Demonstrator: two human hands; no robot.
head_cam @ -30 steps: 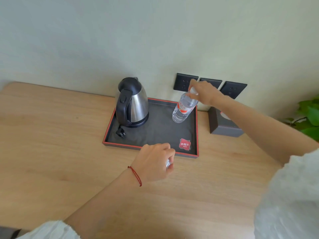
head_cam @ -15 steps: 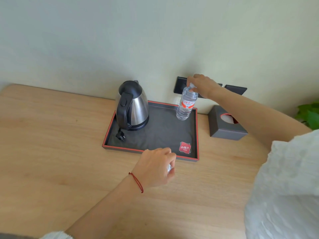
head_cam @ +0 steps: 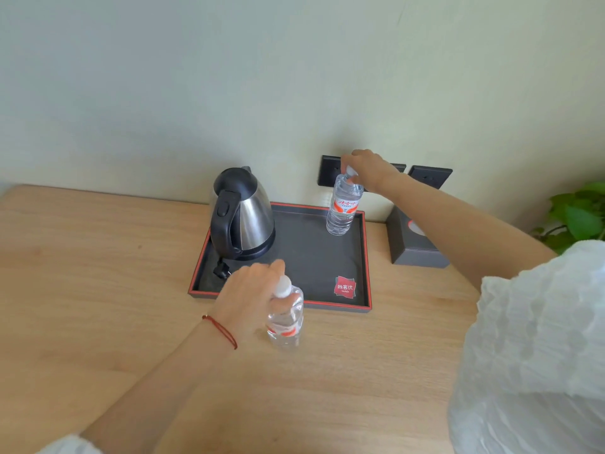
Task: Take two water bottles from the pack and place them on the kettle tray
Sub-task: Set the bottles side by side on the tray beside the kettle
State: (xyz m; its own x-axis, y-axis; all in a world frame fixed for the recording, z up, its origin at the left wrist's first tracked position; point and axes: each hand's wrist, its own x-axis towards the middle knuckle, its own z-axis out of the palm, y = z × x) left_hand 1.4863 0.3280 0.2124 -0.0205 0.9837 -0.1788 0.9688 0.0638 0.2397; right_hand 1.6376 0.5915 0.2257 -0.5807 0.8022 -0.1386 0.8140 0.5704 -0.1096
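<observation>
A dark tray with a red rim (head_cam: 366,257) lies on the wooden table against the wall, with a steel kettle (head_cam: 244,213) at its back left. One clear water bottle (head_cam: 343,209) with a red label stands upright in the tray's back right corner; my right hand (head_cam: 368,168) grips its cap and neck. My left hand (head_cam: 252,294) holds a second water bottle (head_cam: 284,319) by the neck, just in front of the tray's near edge, over the table. The pack is out of view.
A dark tissue box (head_cam: 414,247) sits right of the tray. Black wall sockets (head_cam: 429,176) are behind the tray. A green plant (head_cam: 576,217) is at the far right. The kettle's plug (head_cam: 220,268) lies on the tray's front left.
My right hand has set its bottle from tilted to upright in the tray's back right corner. My left hand's bottle, hidden under the hand before, now shows beside the tray's front edge.
</observation>
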